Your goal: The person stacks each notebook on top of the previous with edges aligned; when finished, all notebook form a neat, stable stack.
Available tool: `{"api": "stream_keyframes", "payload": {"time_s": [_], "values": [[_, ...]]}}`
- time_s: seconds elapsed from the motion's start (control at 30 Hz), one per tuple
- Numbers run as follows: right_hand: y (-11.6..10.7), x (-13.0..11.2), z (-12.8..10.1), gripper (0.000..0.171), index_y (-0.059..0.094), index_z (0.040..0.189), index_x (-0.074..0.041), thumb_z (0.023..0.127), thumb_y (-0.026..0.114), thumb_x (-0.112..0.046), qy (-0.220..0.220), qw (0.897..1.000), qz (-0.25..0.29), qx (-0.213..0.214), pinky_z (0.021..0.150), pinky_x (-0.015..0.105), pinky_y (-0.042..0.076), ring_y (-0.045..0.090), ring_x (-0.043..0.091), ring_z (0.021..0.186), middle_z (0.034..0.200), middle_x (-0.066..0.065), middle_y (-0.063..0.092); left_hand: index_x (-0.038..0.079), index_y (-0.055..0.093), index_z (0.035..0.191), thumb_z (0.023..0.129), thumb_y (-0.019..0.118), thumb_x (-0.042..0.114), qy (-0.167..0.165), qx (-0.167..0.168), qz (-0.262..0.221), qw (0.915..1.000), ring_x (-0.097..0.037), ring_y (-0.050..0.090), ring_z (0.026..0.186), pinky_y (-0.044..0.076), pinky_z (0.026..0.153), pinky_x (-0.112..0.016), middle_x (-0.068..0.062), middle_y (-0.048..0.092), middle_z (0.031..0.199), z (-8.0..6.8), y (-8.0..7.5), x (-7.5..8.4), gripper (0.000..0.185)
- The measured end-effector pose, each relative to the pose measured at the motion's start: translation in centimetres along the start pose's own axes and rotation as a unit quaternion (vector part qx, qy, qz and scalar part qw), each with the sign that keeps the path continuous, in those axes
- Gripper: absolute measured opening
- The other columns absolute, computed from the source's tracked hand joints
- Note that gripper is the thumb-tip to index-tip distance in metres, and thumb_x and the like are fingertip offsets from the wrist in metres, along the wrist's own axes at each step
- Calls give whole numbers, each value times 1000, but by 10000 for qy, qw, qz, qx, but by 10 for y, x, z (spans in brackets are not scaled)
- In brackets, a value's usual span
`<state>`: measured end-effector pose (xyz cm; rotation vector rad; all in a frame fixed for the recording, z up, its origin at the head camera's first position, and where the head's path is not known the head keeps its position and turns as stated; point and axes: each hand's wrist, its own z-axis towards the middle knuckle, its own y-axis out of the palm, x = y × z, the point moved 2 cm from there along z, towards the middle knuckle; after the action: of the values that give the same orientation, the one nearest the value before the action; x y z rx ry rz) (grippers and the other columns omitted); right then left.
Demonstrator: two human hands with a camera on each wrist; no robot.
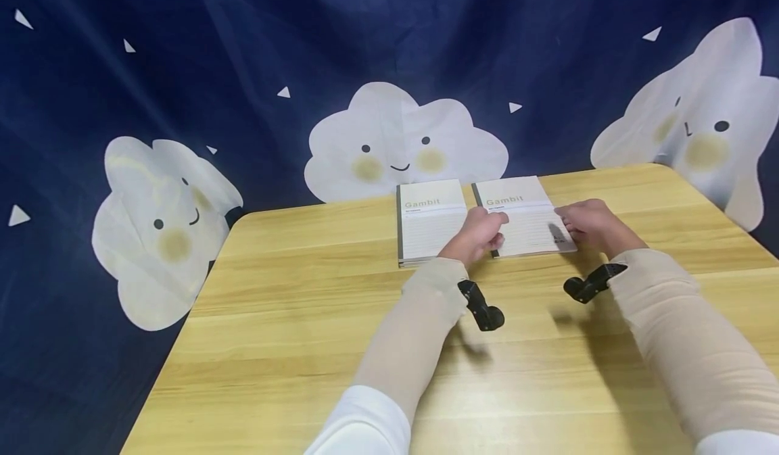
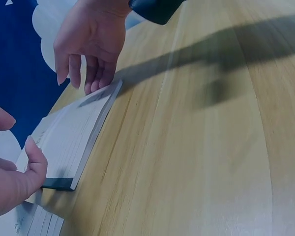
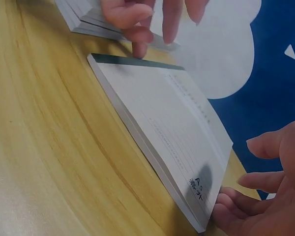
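Note:
A white Gambit notebook (image 1: pixel 523 228) with a dark spine lies flat near the table's far edge. Beside its spine is my left hand (image 1: pixel 477 234), a fingertip touching the spine edge in the right wrist view and the thumb held apart above the cover. At the opposite side, my right hand (image 1: pixel 595 224) rests its lower fingertips against the notebook's edge; its thumb stays off the cover in the right wrist view (image 3: pixel 280 182). To the left is a stack of matching notebooks (image 1: pixel 428 222), partly behind my left hand.
The wooden table (image 1: pixel 274 320) extends toward me and to both sides. Behind it hangs a dark blue curtain (image 1: pixel 255 36) printed with smiling clouds. Each wrist carries a black camera mount (image 1: pixel 481 306) that juts inward over the table.

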<state>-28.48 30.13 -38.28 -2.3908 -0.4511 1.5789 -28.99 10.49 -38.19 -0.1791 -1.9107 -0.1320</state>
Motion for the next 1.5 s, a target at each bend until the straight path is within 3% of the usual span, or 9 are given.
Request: {"api": "stream_keyframes", "payload": {"time_s": [0.1, 0.3, 0.43, 0.63, 0.83, 1.0, 1.17, 1.37, 1.5], "values": [[0, 0, 0, 63, 22, 140, 16, 97, 42, -26, 116, 9999, -23, 74, 72, 18, 47, 47, 1, 75, 87, -3, 43, -5, 27, 142, 85, 56, 3, -147, -17, -358, 9992, -13, 41, 49, 38, 45, -20, -12, 44, 120, 0, 1, 0, 64], [2, -3, 0, 63, 26, 139, 16, 97, 43, -28, 182, 9990, -356, 212, 74, 22, 46, 47, 8, 83, 96, 5, 44, -3, 31, 140, 84, 58, 8, -245, 210, -359, 9988, -13, 40, 47, 37, 44, -19, -9, 45, 116, -1, 2, 2, 63], [4, -5, -1, 54, 37, 131, 13, 96, 45, -27, 236, 9986, -346, 310, 70, 24, 46, 47, 9, 75, 86, 2, 45, -3, 30, 141, 83, 57, 6, -204, 172, -399, 9988, -11, 39, 45, 34, 42, -19, -9, 46, 116, -1, 2, 2, 65], [4, -7, -2, 31, 45, 103, 2, 95, 46, -27, 283, 9984, -251, 424, 62, 26, 39, 40, 9, 61, 61, -7, 37, -4, 37, 136, 83, 55, 2, -171, 174, -499, 9985, -10, 36, 42, 29, 39, -19, -7, 52, 105, 1, 1, 1, 56], [2, -5, 0, 44, 40, 120, 5, 94, 47, -30, 544, 9970, -265, 472, 67, 26, 42, 43, 11, 71, 73, -3, 39, -3, 49, 125, 82, 56, 3, 23, 337, -219, 9992, -9, 35, 45, 31, 43, -18, -4, 54, 94, 1, 1, 4, 43], [1, -6, 0, 45, 38, 121, 5, 95, 46, -30, 582, 9970, -186, 475, 67, 26, 43, 44, 10, 69, 72, -3, 40, -1, 55, 119, 82, 57, 6, 116, 520, 207, 9984, -9, 33, 45, 33, 46, -20, 0, 55, 104, 1, 0, 5, 37], [0, -7, -1, 45, 38, 123, 5, 95, 46, -30, 589, 9973, -35, 447, 64, 26, 41, 44, 9, 68, 72, -4, 41, 1, 58, 109, 81, 58, 8, 152, 516, 406, 9977, -9, 30, 41, 31, 45, -22, 0, 56, 93, 2, 0, 7, 29], [-1, -5, 1, 37, 41, 115, 3, 95, 45, -28, 522, 9977, 50, 421, 61, 25, 40, 42, 8, 64, 65, -7, 39, 3, 58, 117, 83, 59, 12, 170, 486, 503, 9974, -12, 31, 44, 43, 60, -25, 2, 57, 107, 0, 1, 9, 36], [-2, -4, 1, 38, 41, 115, 4, 96, 45, -29, 491, 9978, -1, 444, 62, 26, 40, 42, 9, 65, 66, -6, 39, 4, 57, 122, 83, 59, 15, 201, 430, 515, 9975, -18, 52, 68, 49, 75, -30, 1, 56, 119, -1, 0, 9, 41]]}}
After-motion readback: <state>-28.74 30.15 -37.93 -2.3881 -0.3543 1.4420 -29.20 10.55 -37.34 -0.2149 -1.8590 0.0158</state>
